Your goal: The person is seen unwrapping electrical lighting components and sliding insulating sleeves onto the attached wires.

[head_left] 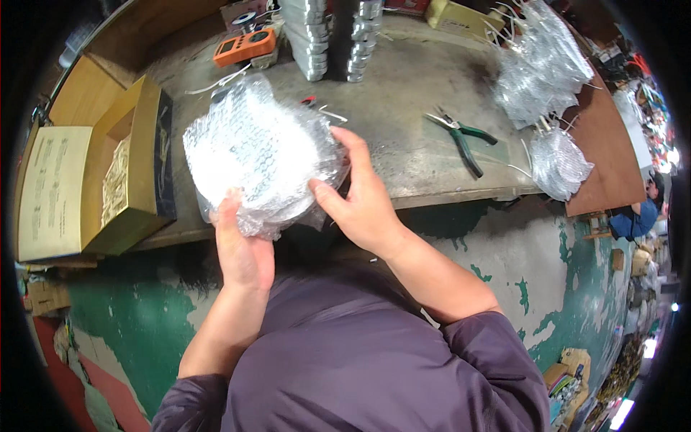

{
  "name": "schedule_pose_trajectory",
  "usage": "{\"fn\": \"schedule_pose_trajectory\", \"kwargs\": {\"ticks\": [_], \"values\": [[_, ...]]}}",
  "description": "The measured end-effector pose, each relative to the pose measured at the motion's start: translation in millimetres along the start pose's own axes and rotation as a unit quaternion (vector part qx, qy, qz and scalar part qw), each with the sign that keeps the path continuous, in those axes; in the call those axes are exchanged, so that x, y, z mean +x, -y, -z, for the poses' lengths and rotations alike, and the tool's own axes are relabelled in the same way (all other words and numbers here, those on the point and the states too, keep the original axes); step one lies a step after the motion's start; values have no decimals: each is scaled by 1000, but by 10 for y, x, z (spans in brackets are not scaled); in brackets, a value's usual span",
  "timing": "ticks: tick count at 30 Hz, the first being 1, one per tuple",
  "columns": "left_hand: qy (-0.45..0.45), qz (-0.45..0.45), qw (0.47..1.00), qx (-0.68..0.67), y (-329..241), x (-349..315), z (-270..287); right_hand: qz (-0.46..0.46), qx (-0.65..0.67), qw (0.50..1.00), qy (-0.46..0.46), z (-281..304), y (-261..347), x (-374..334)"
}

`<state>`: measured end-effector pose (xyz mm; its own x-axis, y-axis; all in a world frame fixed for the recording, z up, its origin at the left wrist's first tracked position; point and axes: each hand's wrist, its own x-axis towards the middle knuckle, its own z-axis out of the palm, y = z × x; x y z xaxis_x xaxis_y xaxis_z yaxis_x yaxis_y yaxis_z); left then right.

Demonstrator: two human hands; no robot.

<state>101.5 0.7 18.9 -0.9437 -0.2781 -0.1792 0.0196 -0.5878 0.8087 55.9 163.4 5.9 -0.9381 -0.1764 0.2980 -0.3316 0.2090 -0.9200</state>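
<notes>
A bundle of clear bubble wrap (263,147) is between my two hands, just above the near left part of the workbench (403,108). What lies inside the wrap cannot be made out through the glare. My left hand (243,248) grips its near edge, thumb on top and fingers hidden underneath. On the right side, my right hand (360,198) clasps the bundle with the thumb on top. Green-handled pliers (461,137) lie with spread handles on the bench, to the right of my right hand.
An open gold box (133,227) stands at the left. Behind the bundle are an orange device (245,47) and stacks of silvery pieces (309,43). More bubble-wrapped pieces (540,72) with white wires lie at the right. A person in blue (633,219) is farther right.
</notes>
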Motion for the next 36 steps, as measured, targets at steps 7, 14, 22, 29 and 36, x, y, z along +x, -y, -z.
{"fn": "schedule_pose_trajectory", "kwargs": {"ticks": [7, 14, 22, 29, 36], "values": [[81, 84, 993, -19, -183, 62, 88, -37, -27, 997, 60, 212, 16, 63], [119, 144, 982, 28, -461, -21, 494, 34, -523, 848, -79, 1395, -352, 131], [118, 161, 962, 187, -605, -60, 730, -89, -581, 809, 1, 2281, -710, 132], [124, -48, 940, 313, -728, 265, 1003, -23, -113, 984, -133, 1776, -271, 2], [238, 55, 948, 205, -592, 438, 972, -93, -111, 940, 307, 181, 367, -126]]}}
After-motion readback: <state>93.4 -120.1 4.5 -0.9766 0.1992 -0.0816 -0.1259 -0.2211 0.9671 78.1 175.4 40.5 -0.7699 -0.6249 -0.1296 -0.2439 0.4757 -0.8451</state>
